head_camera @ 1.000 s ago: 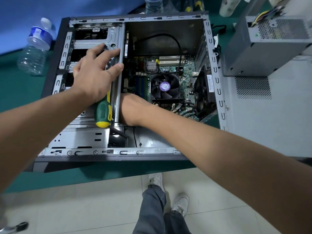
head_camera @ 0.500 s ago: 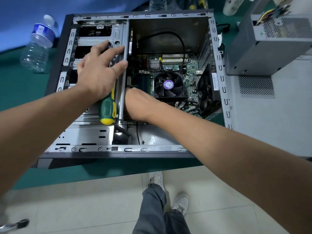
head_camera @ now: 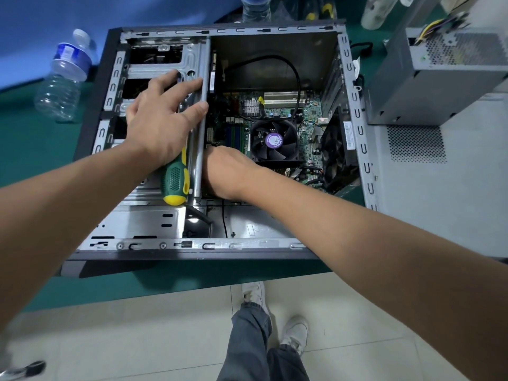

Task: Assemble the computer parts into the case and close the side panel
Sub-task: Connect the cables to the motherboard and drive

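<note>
**Both hands inside the open case at the drive cage**

The computer case (head_camera: 220,243) lies on its side on a green-covered table (head_camera: 41,138), open face up, its stamped grey steel frame edged with slots and hooks. The left hand (head_camera: 162,119) rests on the perforated sheet-metal drive cage (head_camera: 189,56), fingers spread and nearly straight over its folded edge, while a screwdriver (head_camera: 175,182) with a ribbed green-and-yellow handle sticks out from under the palm; how the hand clasps it is hidden. Just across that edge, the right hand (head_camera: 222,171) reaches down into the case beside the cage wall, fingers out of sight, so its grip cannot be told.

Beyond the right hand sits the green motherboard (head_camera: 308,111) with a round black cooler fan (head_camera: 273,140) bearing a purple hub label, a finned silver heatsink further up, and a black cable looping above. Further right, outside the case, a boxy grey power supply (head_camera: 439,86) with a mesh grille stands on the flat side panel (head_camera: 439,202). Away from the left hand, a crumpled clear plastic bottle (head_camera: 64,78) lies on the table.
</note>
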